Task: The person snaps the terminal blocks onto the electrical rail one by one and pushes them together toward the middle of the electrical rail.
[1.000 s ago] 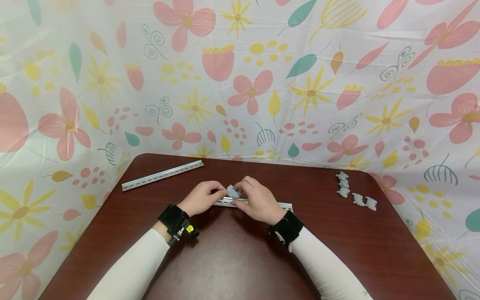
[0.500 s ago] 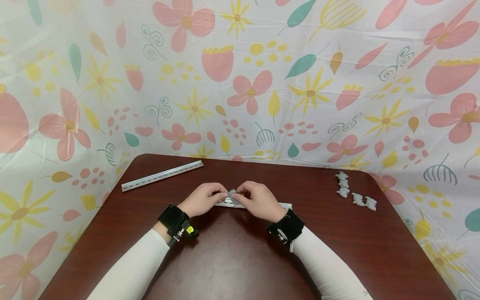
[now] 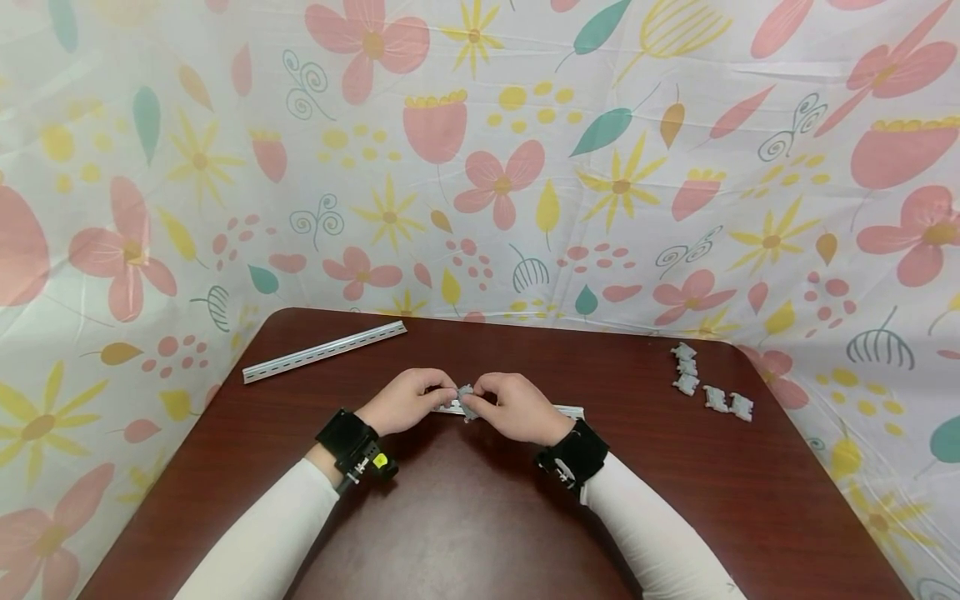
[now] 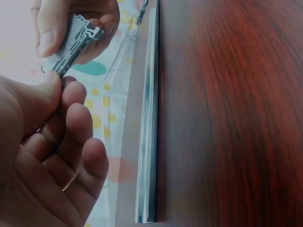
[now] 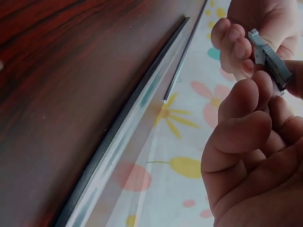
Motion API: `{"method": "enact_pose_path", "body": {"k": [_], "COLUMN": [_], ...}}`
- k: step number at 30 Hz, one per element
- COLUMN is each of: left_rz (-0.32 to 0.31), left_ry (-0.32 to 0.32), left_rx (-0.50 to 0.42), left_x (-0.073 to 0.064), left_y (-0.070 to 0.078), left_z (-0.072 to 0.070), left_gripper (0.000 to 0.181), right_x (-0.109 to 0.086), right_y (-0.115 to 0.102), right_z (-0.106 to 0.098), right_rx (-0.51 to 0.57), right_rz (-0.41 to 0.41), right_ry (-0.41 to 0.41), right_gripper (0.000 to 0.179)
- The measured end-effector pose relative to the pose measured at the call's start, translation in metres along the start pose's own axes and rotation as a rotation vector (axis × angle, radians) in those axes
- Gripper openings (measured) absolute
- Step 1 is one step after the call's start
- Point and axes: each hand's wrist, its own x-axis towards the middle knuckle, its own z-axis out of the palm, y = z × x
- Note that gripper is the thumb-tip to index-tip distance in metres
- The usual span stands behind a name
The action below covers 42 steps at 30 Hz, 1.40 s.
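A thin grey terminal block [image 3: 467,402] is held between both hands over a slotted metal DIN rail [image 3: 570,412]. My left hand [image 3: 408,400] pinches one end of the block between thumb and forefinger, its other fingers loosely curled, as the left wrist view shows. My right hand [image 3: 521,407] grips the block from the other side, thumb on its flat face. Seen from the left wrist, the block [image 4: 75,45] stands tilted, its moulded edge showing. In the right wrist view the block [image 5: 272,61] is partly covered by fingers. The rail [image 4: 147,142] lies apart from the block on the table.
A second DIN rail [image 3: 322,353] lies slanted at the back left of the brown table [image 3: 450,533]. Several more grey terminal blocks [image 3: 716,399] lie at the back right. A flower-print cloth [image 3: 495,250] hangs behind the table.
The terminal block has turned and come slightly lower and nearer between the hands. Both hands have shifted down a little. The rails and the other blocks stay put.
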Motion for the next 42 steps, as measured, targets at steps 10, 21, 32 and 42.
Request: {"method": "enact_pose_path", "body": {"k": [10, 21, 32, 42], "left_rz": [-0.008, -0.028, 0.026, 0.016], "left_ry": [-0.029, -0.010, 0.096, 0.067], "left_rx": [0.004, 0.018, 0.333, 0.462], "left_x": [0.000, 0.001, 0.002, 0.001], "left_y": [-0.001, 0.000, -0.006, -0.013], "left_z": [0.003, 0.002, 0.005, 0.006], "left_gripper": [0.014, 0.012, 0.020, 0.033], "right_x": [0.001, 0.002, 0.005, 0.012], "right_y": [0.004, 0.012, 0.014, 0.012], "right_z": [0.004, 0.007, 0.005, 0.009], "right_rx": [-0.008, -0.010, -0.071, -0.162], "right_rz": [-0.021, 0.007, 0.097, 0.164], "right_ry": [-0.034, -0.024, 0.007, 0.009], "right_gripper": [0.030, 0.034, 0.039, 0.038]}}
